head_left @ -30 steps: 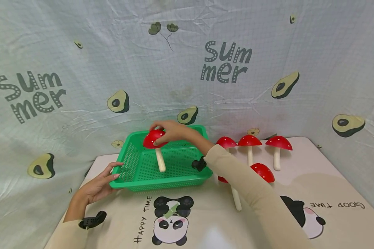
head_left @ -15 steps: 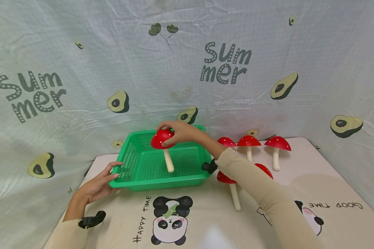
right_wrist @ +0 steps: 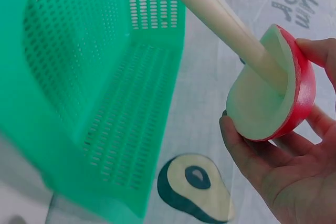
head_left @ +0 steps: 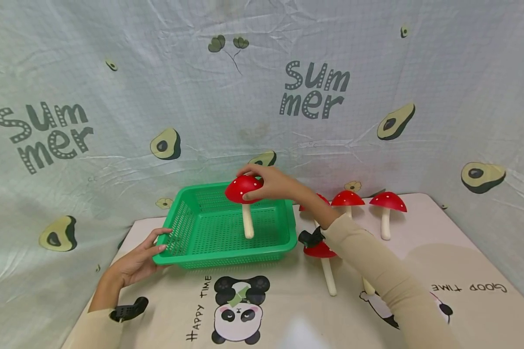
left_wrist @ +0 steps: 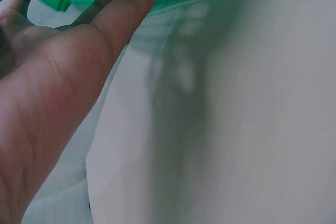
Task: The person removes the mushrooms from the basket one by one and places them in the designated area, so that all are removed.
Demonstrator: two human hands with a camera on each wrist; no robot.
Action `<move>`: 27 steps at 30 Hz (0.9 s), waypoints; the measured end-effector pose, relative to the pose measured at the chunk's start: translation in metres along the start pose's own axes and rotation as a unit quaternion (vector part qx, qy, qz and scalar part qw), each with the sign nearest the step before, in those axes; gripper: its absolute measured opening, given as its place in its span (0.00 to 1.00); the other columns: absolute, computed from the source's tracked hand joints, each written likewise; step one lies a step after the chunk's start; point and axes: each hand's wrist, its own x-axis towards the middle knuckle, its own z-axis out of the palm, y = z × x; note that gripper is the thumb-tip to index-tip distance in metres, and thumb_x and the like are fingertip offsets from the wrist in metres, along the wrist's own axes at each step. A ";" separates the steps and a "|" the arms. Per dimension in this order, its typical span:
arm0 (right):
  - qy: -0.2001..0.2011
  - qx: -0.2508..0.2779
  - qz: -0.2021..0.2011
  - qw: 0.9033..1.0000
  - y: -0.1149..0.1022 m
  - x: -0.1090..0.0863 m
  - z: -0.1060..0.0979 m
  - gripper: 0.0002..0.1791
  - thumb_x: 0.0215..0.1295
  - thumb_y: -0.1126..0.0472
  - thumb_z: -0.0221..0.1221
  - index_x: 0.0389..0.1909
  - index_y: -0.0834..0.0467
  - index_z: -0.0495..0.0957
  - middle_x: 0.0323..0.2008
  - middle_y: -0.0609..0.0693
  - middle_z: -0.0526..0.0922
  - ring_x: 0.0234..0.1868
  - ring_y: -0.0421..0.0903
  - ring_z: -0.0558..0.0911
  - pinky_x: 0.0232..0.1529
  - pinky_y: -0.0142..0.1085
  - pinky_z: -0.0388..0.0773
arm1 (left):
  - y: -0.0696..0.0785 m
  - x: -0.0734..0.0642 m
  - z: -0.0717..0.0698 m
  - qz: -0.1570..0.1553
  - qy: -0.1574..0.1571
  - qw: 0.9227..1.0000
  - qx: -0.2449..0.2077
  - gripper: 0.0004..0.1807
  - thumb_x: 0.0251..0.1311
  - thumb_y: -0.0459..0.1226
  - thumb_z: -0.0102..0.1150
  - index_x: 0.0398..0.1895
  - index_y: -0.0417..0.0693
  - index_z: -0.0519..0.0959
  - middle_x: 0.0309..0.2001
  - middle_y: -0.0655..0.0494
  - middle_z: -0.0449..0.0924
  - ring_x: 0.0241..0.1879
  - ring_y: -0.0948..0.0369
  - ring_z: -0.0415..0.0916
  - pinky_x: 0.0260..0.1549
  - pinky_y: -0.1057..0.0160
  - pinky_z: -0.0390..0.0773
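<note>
My right hand (head_left: pixel 268 182) grips a toy mushroom (head_left: pixel 248 220) by its red, white-dotted cap, and its pale stem hangs down over the right half of the green basket (head_left: pixel 222 254). In the right wrist view, the thumb and fingers wrap the cap (right_wrist: pixel 303 85) from outside, and its pale hollow underside shows. My left hand (head_left: pixel 135 261) holds the basket's near left corner. In the left wrist view, its extended fingers (left_wrist: pixel 123 17) reach under the green basket wall. No other mushroom shows inside the basket.
Several more red mushrooms stand or lie right of the basket, including one at the back right (head_left: pixel 388 201) and one nearer the front (head_left: pixel 327 276); the right forearm partly covers some. A printed cloth hangs behind the table (head_left: pixel 297 310).
My right hand has moved to the right with the mushroom, from the middle of the basket toward its right side, and its stem now hangs straighter. The left hand and basket stay in place.
</note>
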 end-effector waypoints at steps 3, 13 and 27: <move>0.008 0.014 0.009 1.000 0.002 -0.011 -0.007 0.31 0.62 0.55 0.69 0.66 0.49 0.72 0.63 0.54 0.76 0.60 0.54 0.76 0.48 0.42 0.83 | 0.000 0.000 0.000 0.000 -0.003 1.000 -0.003 0.24 0.81 0.32 0.38 0.68 0.72 0.62 0.66 0.45 0.46 0.58 0.58 0.73 0.56 0.56 0.76; 0.035 0.011 0.017 0.999 0.011 -0.047 -0.025 0.30 0.62 0.56 0.68 0.66 0.48 0.71 0.63 0.55 0.75 0.62 0.57 0.75 0.48 0.45 0.83 | 0.000 -0.001 0.000 0.003 -0.004 1.000 0.011 0.23 0.81 0.33 0.38 0.68 0.72 0.61 0.66 0.43 0.44 0.58 0.58 0.73 0.56 0.55 0.76; 0.058 -0.026 0.031 0.997 0.024 -0.088 -0.043 0.31 0.62 0.58 0.68 0.66 0.51 0.71 0.64 0.58 0.76 0.63 0.60 0.75 0.52 0.51 0.81 | -0.003 -0.002 -0.003 0.009 -0.004 1.000 0.019 0.23 0.81 0.33 0.38 0.68 0.72 0.60 0.65 0.44 0.47 0.57 0.59 0.74 0.55 0.56 0.76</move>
